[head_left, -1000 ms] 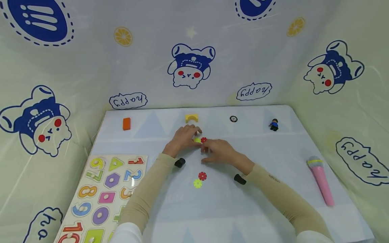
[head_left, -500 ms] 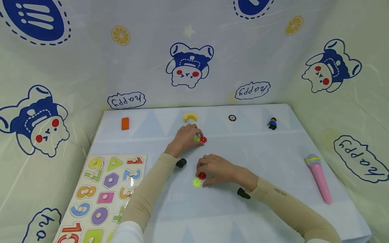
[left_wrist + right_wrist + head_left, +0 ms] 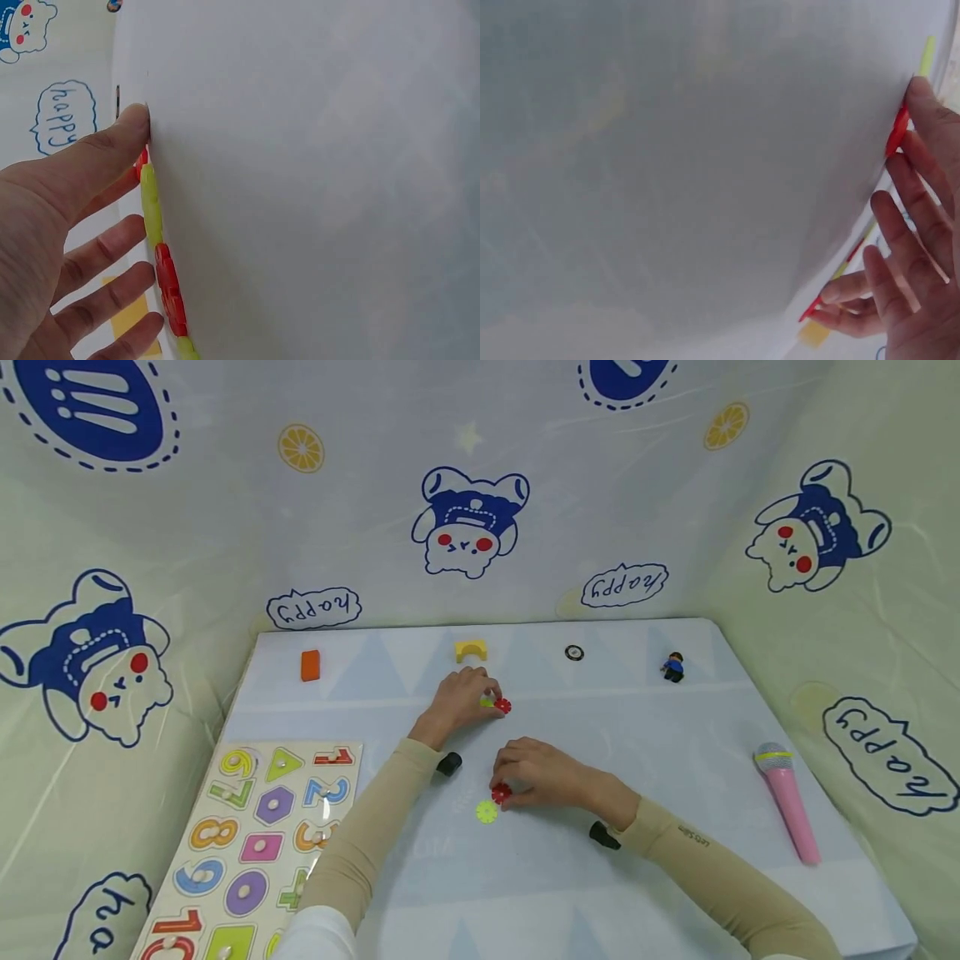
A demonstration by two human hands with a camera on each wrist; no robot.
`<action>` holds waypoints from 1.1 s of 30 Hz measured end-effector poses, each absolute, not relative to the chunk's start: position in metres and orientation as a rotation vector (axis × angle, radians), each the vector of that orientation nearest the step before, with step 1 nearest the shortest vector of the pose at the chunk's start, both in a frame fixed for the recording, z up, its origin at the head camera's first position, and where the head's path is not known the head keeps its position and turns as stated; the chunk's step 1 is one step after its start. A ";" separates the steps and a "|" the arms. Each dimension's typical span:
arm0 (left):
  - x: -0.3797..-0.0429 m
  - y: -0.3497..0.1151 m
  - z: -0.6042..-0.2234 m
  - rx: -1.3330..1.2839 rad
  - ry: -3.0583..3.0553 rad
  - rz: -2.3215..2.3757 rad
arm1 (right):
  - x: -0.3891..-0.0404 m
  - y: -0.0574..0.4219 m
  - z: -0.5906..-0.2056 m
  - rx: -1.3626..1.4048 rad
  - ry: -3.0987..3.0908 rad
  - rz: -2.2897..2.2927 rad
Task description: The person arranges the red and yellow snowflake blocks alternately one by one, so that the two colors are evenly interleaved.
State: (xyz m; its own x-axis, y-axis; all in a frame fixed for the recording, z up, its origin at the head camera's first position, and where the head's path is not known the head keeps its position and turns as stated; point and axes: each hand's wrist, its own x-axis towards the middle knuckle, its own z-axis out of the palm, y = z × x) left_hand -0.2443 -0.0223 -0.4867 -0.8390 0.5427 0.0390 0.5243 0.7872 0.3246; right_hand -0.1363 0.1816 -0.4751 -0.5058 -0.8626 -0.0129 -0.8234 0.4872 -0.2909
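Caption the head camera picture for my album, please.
Left hand holds one red disc near a yellow arch; right hand pinches a second red disc beside a lime disc.

In the head view, the left sleeve [image 3: 375, 827] covers part of the number board [image 3: 298, 750], which the bottom edge also cuts off. The left hand [image 3: 461, 697] hides part of a green disc [image 3: 487, 702]; the right hand [image 3: 551, 772] partly covers a red disc [image 3: 501, 794]. The yellow block [image 3: 812, 334] looks blurred in the right wrist view.
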 end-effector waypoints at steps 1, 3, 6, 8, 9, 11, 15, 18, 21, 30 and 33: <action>-0.244 -0.022 -0.487 0.870 2.917 0.499 | -0.137 0.181 -0.475 -1.494 2.575 -0.362; -0.244 -0.022 -0.486 0.865 2.920 0.491 | -0.138 0.181 -0.476 -1.544 2.588 -0.331; -0.244 -0.022 -0.486 0.860 2.921 0.487 | -0.140 0.180 -0.478 -1.613 2.616 -0.284; -0.244 -0.021 -0.486 0.854 2.921 0.484 | -0.141 0.180 -0.480 -1.652 2.634 -0.267; -0.244 -0.021 -0.487 0.852 2.921 0.482 | -0.141 0.180 -0.481 -1.668 2.642 -0.266; -0.243 -0.021 -0.486 0.849 2.918 0.481 | -0.141 0.181 -0.483 -1.668 2.638 -0.280; -0.242 -0.022 -0.487 0.835 2.910 0.486 | -0.140 0.185 -0.483 -1.600 2.604 -0.337; -0.243 -0.022 -0.488 0.821 2.901 0.485 | -0.141 0.188 -0.482 -1.560 2.600 -0.365; -0.243 -0.022 -0.487 0.811 2.893 0.489 | -0.142 0.188 -0.481 -1.575 2.611 -0.359; -0.245 -0.021 -0.489 0.828 2.901 0.506 | -0.149 0.186 -0.480 -1.709 2.633 -0.273; -0.245 -0.021 -0.489 0.826 2.901 0.506 | -0.149 0.185 -0.482 -1.719 2.647 -0.239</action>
State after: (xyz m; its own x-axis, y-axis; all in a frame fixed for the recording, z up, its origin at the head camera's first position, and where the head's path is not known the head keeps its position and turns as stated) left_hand -0.2454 -0.0213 -0.4895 -0.8509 0.5253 0.0110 0.4980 0.7996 0.3357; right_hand -0.1494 0.1851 -0.4817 -0.4098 -0.9064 0.1025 -0.9101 0.3987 -0.1133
